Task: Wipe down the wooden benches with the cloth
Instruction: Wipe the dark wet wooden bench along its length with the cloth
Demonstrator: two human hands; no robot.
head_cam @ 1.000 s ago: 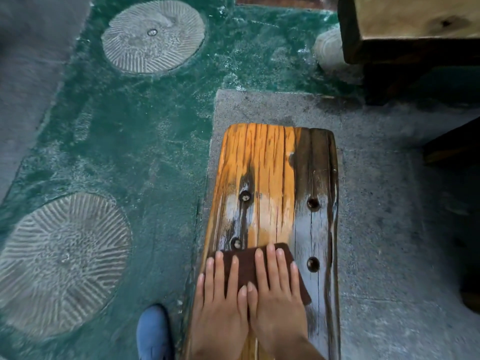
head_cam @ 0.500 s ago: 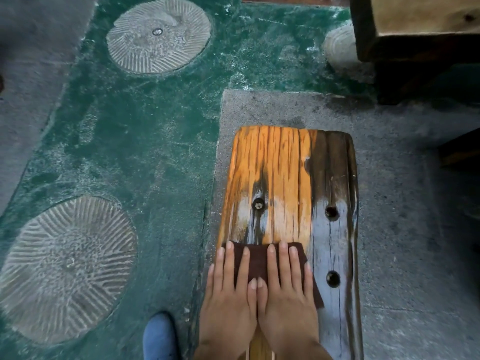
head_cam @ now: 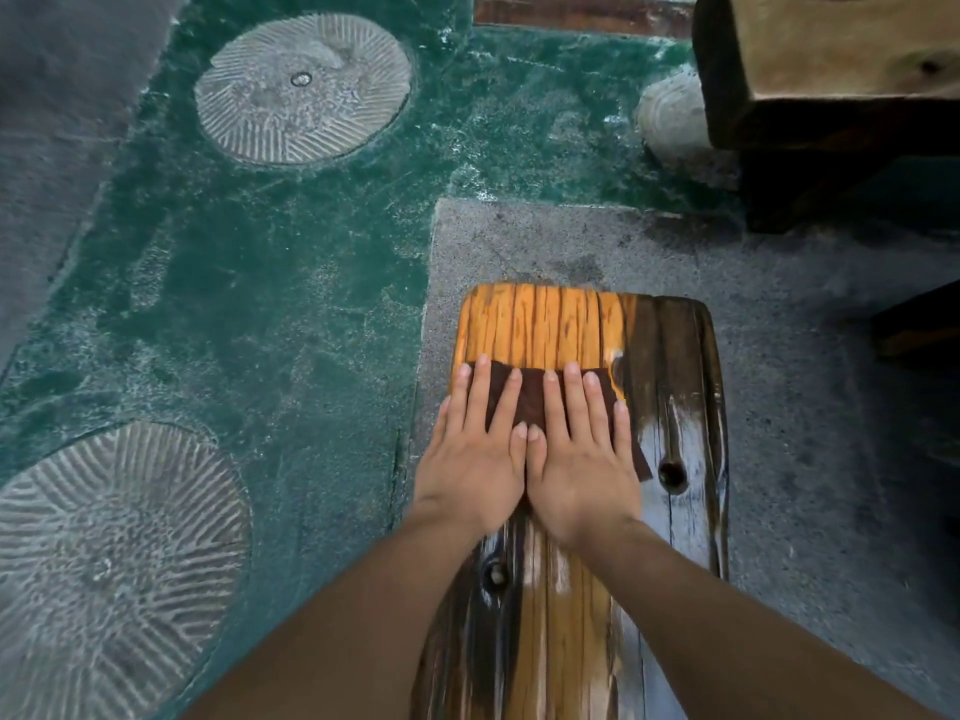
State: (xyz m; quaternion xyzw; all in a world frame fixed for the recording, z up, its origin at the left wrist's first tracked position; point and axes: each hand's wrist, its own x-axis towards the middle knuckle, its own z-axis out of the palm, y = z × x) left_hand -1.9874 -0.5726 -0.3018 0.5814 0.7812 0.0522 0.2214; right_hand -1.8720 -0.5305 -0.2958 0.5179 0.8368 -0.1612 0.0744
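Observation:
A long wooden bench [head_cam: 550, 324] runs away from me, orange at its far left and dark and wet along the right side. A dark brown cloth [head_cam: 530, 397] lies flat across it near the far end. My left hand [head_cam: 475, 449] and my right hand [head_cam: 582, 454] press side by side on the cloth with straight, spread fingers. Most of the cloth is hidden under my palms. Round holes show in the bench beside and behind my hands.
The bench stands on a grey concrete pad [head_cam: 810, 459] set in green painted floor [head_cam: 260, 283]. Two round ribbed stone discs [head_cam: 304, 88] lie in the floor at left. A heavy timber block [head_cam: 831, 49] and a pale stone [head_cam: 670, 116] sit at the far right.
Both hands have pushed the cloth forward along the bench toward its far end. My arms are now stretched out and the blue shoe has left the view.

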